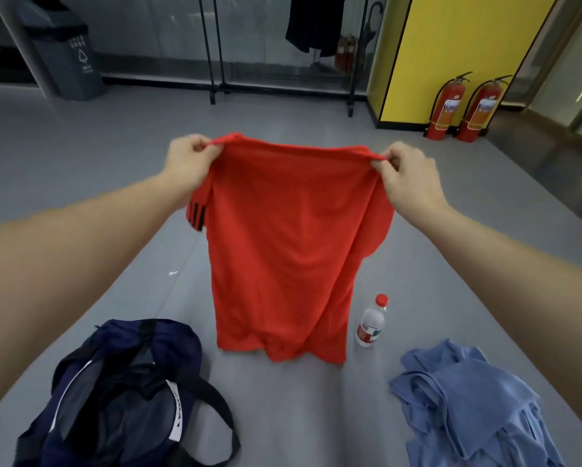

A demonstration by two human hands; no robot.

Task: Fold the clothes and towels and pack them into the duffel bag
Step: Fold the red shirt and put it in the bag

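Our left hand (188, 160) pinches 1 shoulder of red short-sleeved jersey shirt with black sleeve stripes (282, 247); our right hand (407, 173) pinches other shoulder. Shirt hangs between both hands, long axis vertical, shoulders up, hem down, seemingly touching grey floor (282, 416). Below left hand: open navy fabric duffel bag (121, 392), contents unclear. Below right hand: crumpled pile of blue cloth garments (478, 399), unfolded. We judge task barely begun: folding and packing both left.

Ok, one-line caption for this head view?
Left hand and right hand hold up a red short-sleeved shirt by its shoulders; open navy duffel bag and crumpled blue cloth lie below.
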